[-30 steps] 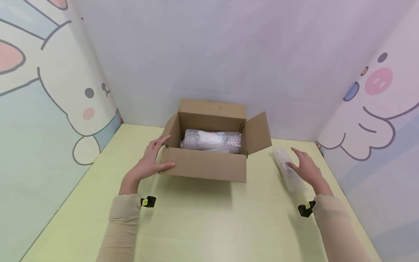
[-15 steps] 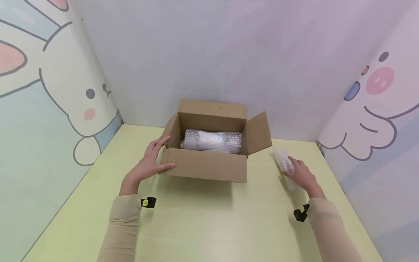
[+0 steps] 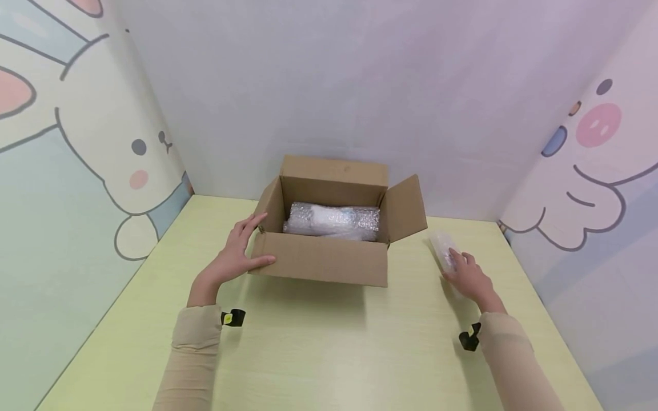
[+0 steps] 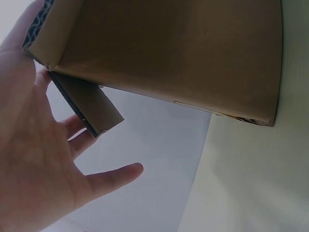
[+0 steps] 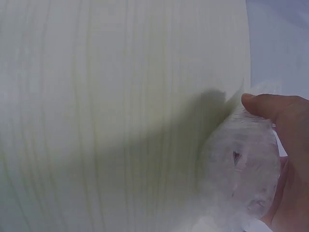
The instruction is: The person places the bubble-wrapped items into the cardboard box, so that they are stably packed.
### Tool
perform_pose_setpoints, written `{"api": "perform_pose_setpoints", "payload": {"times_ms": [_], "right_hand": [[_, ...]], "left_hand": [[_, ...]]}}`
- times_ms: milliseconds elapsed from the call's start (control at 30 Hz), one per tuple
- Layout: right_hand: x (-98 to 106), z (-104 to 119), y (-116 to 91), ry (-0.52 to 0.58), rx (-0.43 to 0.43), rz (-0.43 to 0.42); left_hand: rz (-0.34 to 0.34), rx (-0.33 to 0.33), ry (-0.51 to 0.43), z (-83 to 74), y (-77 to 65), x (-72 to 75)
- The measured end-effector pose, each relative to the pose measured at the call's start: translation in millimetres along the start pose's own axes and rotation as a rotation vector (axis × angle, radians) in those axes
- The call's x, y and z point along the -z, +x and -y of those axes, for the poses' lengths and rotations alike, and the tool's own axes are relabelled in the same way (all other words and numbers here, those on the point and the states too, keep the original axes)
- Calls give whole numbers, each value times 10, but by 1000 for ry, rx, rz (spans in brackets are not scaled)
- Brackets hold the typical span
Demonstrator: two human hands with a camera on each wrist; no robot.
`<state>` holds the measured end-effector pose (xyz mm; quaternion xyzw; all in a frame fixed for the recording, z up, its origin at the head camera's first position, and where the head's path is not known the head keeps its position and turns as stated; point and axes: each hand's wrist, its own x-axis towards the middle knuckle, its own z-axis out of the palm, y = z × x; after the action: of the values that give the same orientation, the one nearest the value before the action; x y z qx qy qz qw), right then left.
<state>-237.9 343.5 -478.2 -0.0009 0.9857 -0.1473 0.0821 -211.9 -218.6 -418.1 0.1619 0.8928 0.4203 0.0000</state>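
Observation:
An open cardboard box (image 3: 319, 257) stands near the back wall, its flaps spread outward. Inside it lies a roll-shaped item in bubble wrap (image 3: 334, 220). My left hand (image 3: 231, 260) rests against the box's left front corner, thumb on the front flap and fingers along the left flap; the left wrist view shows this hand (image 4: 34, 164) spread. Right of the box, my right hand (image 3: 470, 279) grips a long bubble-wrapped package (image 3: 443, 251) lying on the table. Thumb and fingers lie around the clear wrapping (image 5: 241, 164) in the right wrist view; its contents are blurred.
The box and package stand on a pale yellow-green table (image 3: 329, 354). A plain wall (image 3: 349, 85) rises close behind the box. Side walls with a cartoon rabbit (image 3: 113, 142) and a cartoon pig (image 3: 591, 171) bound the table. The right flap (image 3: 405, 208) sticks out toward the package.
My right hand has come down and inward onto the bubble-wrapped package and now grips it, after hovering over it with spread fingers. The left hand and box stay put.

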Motion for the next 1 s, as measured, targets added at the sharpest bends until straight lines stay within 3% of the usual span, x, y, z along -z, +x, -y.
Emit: {"api": "perform_pose_setpoints", "payload": {"times_ms": [433,1000], "right_hand": [[271,2,-166,-116,23,-103],[1217,313,-414,-121,143,-375]], "left_hand": [[4,6,-3,-19,-3,8],[2,-10,2,4,1,-3]]}}
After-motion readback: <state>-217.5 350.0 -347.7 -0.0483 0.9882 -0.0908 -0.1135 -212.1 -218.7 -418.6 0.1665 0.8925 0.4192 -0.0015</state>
